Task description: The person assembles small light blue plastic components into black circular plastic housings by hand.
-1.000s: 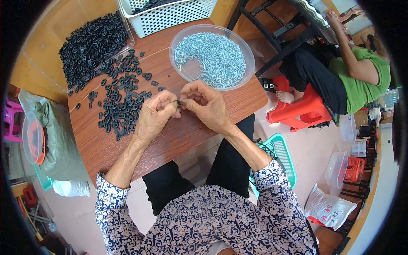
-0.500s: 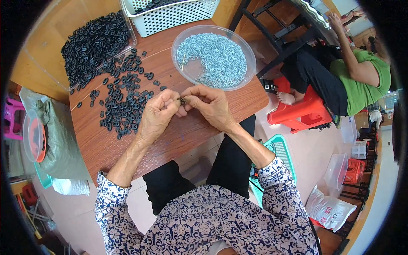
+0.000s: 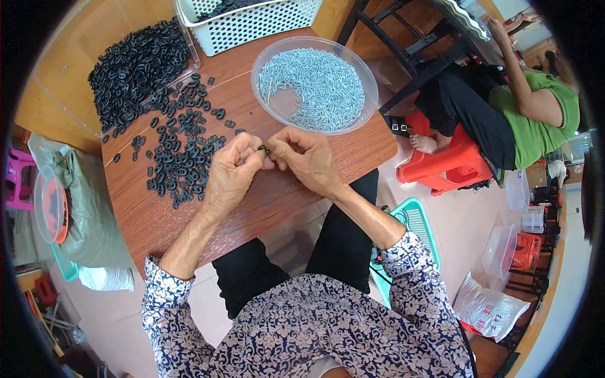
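Between the fingertips of both hands is a small black plastic part (image 3: 264, 150), mostly hidden by the fingers. My left hand (image 3: 235, 165) pinches it from the left. My right hand (image 3: 307, 159) closes on its other side, thumb and forefinger pressed together. Left of my hands, loose black oval parts with holes (image 3: 183, 151) lie scattered on the brown table (image 3: 252, 214). A big heap of the same parts (image 3: 135, 72) fills a clear tray at the far left. Beyond my right hand stands a round clear tub (image 3: 257, 82) of small silvery-blue metal pins (image 3: 328, 82).
A white perforated basket (image 3: 252, 31) stands at the table's back edge. A teal basket (image 3: 419, 220) is on the floor right of my legs. At the right, a person in a green top (image 3: 535, 120) sits on a red stool (image 3: 441, 167). A green sack (image 3: 94, 214) leans at the left.
My hands stay together at nearly the same spot, with small finger shifts around the black part. The whole view has shifted slightly.
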The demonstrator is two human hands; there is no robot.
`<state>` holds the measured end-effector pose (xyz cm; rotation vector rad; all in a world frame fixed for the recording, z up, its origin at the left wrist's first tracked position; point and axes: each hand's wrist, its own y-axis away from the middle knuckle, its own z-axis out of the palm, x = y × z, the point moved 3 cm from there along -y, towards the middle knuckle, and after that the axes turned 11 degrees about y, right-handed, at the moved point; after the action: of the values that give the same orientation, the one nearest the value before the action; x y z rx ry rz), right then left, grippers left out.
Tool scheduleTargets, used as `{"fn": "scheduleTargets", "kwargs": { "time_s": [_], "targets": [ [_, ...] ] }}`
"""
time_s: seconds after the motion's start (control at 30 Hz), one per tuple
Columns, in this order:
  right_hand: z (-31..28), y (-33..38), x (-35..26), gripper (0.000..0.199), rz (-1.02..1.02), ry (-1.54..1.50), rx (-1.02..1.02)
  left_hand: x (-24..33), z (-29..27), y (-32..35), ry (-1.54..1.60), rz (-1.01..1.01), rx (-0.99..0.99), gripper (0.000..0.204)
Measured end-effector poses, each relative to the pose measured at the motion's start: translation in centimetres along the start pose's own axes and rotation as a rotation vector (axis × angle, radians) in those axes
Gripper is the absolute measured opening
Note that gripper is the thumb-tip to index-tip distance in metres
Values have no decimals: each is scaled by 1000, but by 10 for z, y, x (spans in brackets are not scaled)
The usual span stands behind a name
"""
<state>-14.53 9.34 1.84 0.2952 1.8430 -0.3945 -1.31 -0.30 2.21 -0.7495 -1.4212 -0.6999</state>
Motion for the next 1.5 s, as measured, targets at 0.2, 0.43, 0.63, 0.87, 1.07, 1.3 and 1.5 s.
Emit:
{"fn": "scheduleTargets", "kwargs": {
  "time_s": [0.2,0.43,0.63,0.87,1.07,1.3,1.5],
  "targets": [
    [-2,0,4,16,-17,-154,6,-7,-1,-3,282,-58,-32,6],
    [5,1,6,13,14,-102,46,-2,0,-1,125,-18,-4,5],
    [12,2,4,10,-4,-87,109,-17,-2,-1,145,2,34,5],
    [11,2,2,7,-67,-118,92,8,-12,-4,0,73,-10,13],
    [10,4,2,6,41,-284,76,24,-92,-39,-309,123,271,17],
    [6,5,3,5,80,-188,61,23,-79,-70,-960,327,-123,24],
    [7,4,5,4,77,-175,42,16,-72,-70,-1026,232,-211,19]
  ]
}}
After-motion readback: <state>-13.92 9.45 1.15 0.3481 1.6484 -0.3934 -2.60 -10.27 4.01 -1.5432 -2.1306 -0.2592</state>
